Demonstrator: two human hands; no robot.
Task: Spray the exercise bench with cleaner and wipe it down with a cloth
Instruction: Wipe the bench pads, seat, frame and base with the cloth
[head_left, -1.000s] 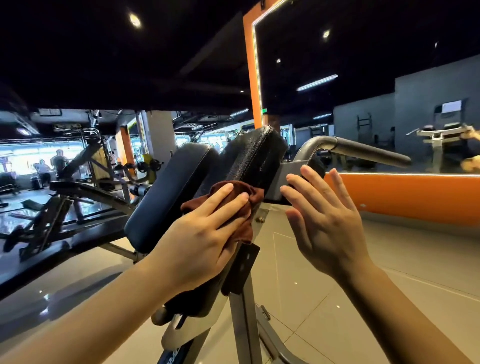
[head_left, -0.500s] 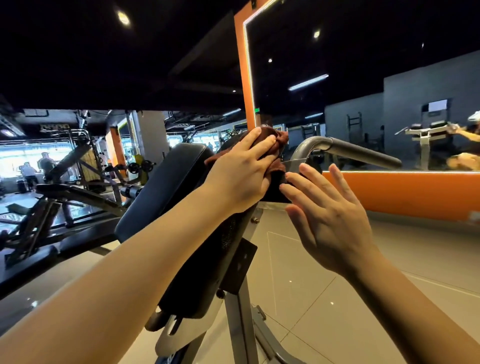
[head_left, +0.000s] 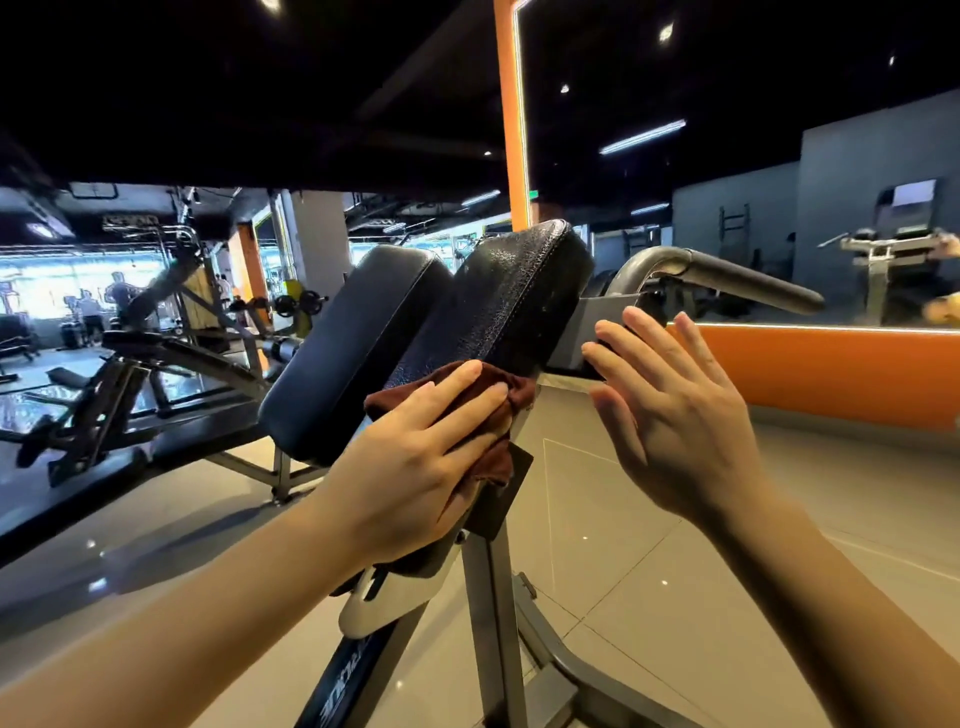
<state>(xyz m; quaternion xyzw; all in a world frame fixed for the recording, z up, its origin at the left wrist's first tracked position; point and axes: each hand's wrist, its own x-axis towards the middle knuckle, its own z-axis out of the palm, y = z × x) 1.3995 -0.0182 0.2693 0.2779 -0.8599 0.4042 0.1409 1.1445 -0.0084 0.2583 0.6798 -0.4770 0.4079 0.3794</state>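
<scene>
The left hand (head_left: 415, 467) lies flat, fingers straight, pressing a brown cloth (head_left: 488, 410) against the lower part of the bench's right-hand black pad (head_left: 509, 296); a second pad (head_left: 353, 343) sits just beside it on the left; the right hand (head_left: 675, 415) is spread wide (holding nothing), fingertips touching the grey bracket (head_left: 597, 322) under the curved handle (head_left: 727, 275).

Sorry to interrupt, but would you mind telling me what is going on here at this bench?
A person is wiping down a gym bench. Their left hand presses a brown cloth flat against the lower part of the right black pad. The right hand is open, fingers spread, beside the grey metal bracket under the handlebar; whether it touches is unclear. No spray bottle is in view.
</scene>
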